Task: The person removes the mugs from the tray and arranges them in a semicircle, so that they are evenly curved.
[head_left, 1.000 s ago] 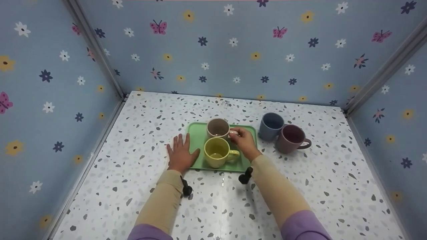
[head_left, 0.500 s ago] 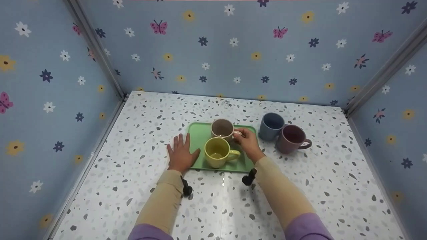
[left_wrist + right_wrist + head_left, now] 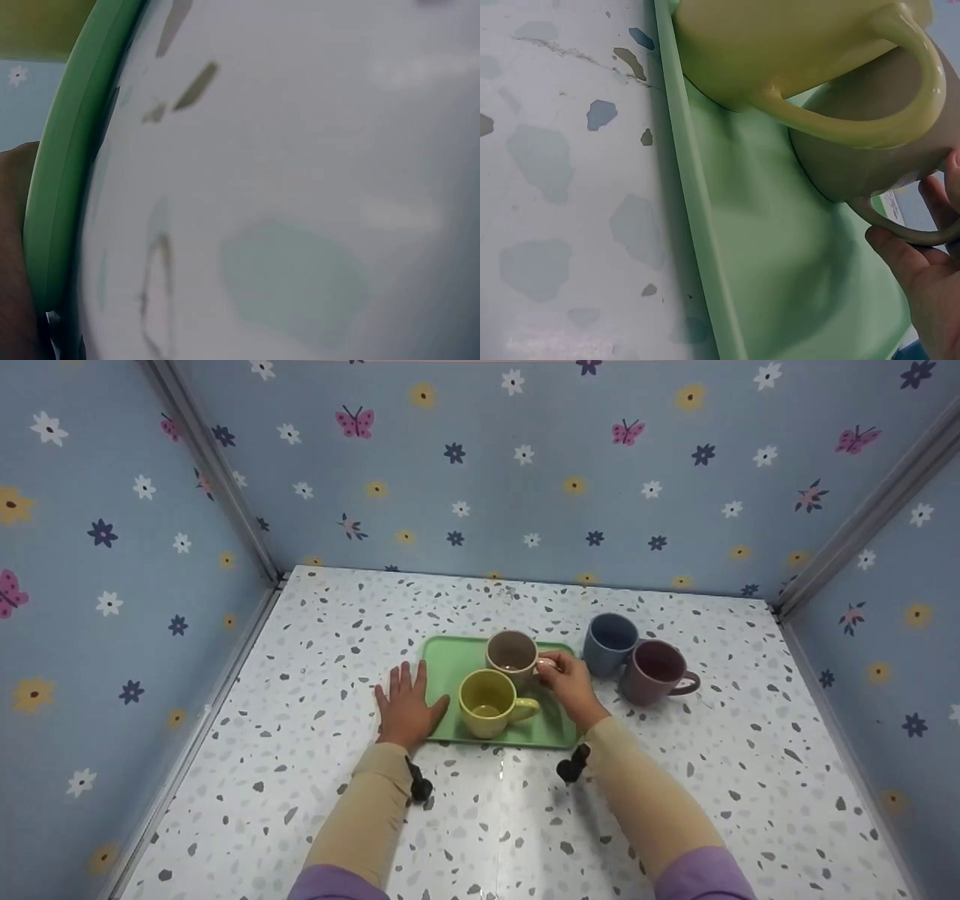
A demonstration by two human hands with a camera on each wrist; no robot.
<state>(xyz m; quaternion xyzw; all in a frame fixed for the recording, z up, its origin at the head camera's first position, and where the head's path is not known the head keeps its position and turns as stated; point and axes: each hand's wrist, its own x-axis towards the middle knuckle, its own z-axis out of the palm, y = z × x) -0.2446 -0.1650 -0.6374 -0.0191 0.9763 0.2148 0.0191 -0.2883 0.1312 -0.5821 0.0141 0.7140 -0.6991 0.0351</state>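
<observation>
A green tray point(image 3: 448, 660) bears two mugs: a yellow mug point(image 3: 486, 705) in front and a brownish-beige mug point(image 3: 512, 654) behind it. My right hand point(image 3: 568, 681) pinches the handle of the beige mug, seen closely in the right wrist view, where the thumb and fingers hold the handle point(image 3: 900, 227). With fingers spread, my left hand point(image 3: 408, 706) lies at the tray's left edge, its thumb over the rim. Only a sliver of the left hand shows beside the tray's rim point(image 3: 64, 165) in the left wrist view.
Right of the tray stand a blue mug point(image 3: 610, 645) and a plum-coloured mug point(image 3: 655, 673), close together. The speckled white table point(image 3: 480, 825) is bounded by flower-patterned walls point(image 3: 480, 472) at the back and both sides.
The right hand has slid the beige mug rightward along the tray, a little toward the front. The left hand and the yellow mug have stayed in place.
</observation>
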